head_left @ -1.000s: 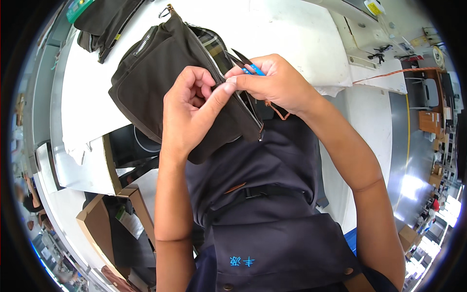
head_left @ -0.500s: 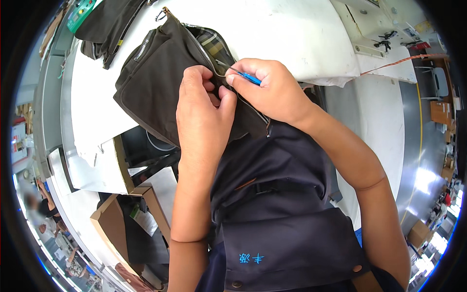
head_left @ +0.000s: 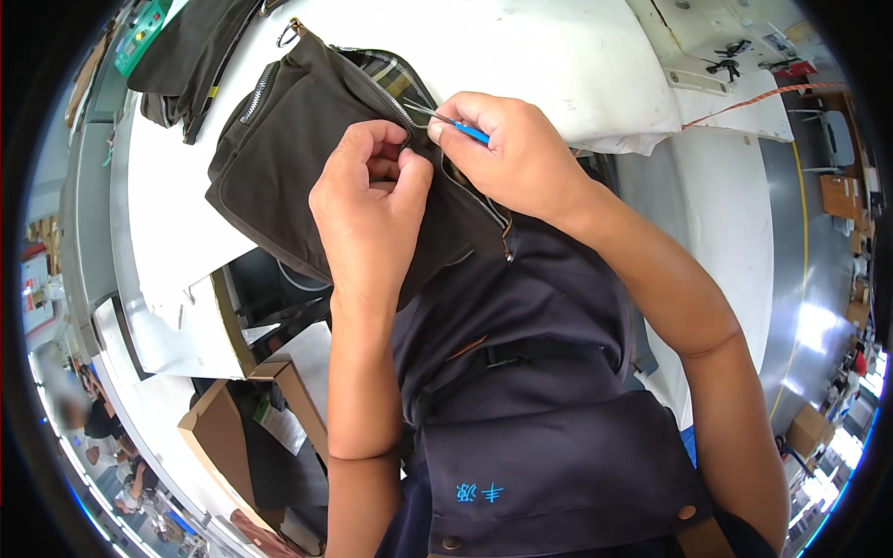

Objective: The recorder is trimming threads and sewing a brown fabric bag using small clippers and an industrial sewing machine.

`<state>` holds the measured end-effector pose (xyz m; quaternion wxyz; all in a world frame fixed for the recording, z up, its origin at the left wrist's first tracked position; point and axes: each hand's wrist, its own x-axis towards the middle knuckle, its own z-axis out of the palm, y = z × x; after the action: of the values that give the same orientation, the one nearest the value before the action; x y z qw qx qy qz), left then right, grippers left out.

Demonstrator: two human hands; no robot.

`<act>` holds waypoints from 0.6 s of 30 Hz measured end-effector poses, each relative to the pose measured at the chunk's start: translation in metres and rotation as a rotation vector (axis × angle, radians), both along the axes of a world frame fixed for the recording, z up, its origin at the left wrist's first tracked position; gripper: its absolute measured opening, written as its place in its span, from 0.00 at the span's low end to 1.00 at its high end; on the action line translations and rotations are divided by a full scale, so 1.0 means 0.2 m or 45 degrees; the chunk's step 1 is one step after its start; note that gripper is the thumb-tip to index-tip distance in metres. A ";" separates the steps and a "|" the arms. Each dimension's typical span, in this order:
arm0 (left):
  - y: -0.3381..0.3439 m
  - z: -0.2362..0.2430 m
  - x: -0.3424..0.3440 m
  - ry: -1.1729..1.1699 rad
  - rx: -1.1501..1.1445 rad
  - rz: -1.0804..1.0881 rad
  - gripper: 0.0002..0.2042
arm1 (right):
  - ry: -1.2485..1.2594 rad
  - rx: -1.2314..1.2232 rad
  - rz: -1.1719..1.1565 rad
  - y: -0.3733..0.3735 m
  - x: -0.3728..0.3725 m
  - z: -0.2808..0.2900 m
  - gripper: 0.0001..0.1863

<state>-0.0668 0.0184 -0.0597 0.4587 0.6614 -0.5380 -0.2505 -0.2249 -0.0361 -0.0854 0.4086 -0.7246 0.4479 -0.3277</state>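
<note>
A dark olive-brown fabric bag (head_left: 279, 158) lies on the white table, its long metal zipper (head_left: 391, 100) undone and a plaid lining (head_left: 383, 70) showing inside. My left hand (head_left: 372, 191) is closed at the bag's opening, thumb and fingers pinching the edge beside the zipper; the exact spot is hidden by the fingers. Held in my right hand (head_left: 512, 153) are blue-handled thread snips (head_left: 470, 132). Their slender metal blades point left, over the opening and close to the zipper teeth.
A second dark bag (head_left: 191, 60) lies at the far left beside a green device (head_left: 139, 39). The white table (head_left: 549, 65) ends at my right. Lower left stands an open cardboard box (head_left: 219, 437) with dark material. An orange cord (head_left: 744, 99) runs off right.
My left hand has shifted slightly left and down, away from the right. The snips' blades show more clearly now. The whole scene has shifted a little left with the view.
</note>
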 end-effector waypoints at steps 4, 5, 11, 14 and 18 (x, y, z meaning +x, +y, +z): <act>-0.01 -0.01 0.01 0.104 0.029 0.016 0.05 | 0.049 -0.002 0.017 0.00 -0.02 0.04 0.11; -0.01 -0.01 0.02 0.106 0.029 0.017 0.05 | 0.088 -0.244 -0.023 0.02 -0.02 0.04 0.12; -0.01 -0.02 0.02 0.153 0.047 0.020 0.05 | 0.493 -0.820 -0.030 0.08 -0.07 0.11 0.14; -0.01 -0.04 0.02 0.189 0.028 0.043 0.05 | 0.595 -1.007 0.014 0.07 -0.06 0.14 0.13; 0.00 -0.03 0.01 0.215 0.040 0.035 0.05 | 0.662 -1.082 0.063 0.06 -0.06 0.12 0.14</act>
<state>-0.0643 0.0182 -0.0657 0.4956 0.6523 -0.4841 -0.3074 -0.2373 -0.0231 -0.0614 -0.0405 -0.8951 0.3444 -0.2801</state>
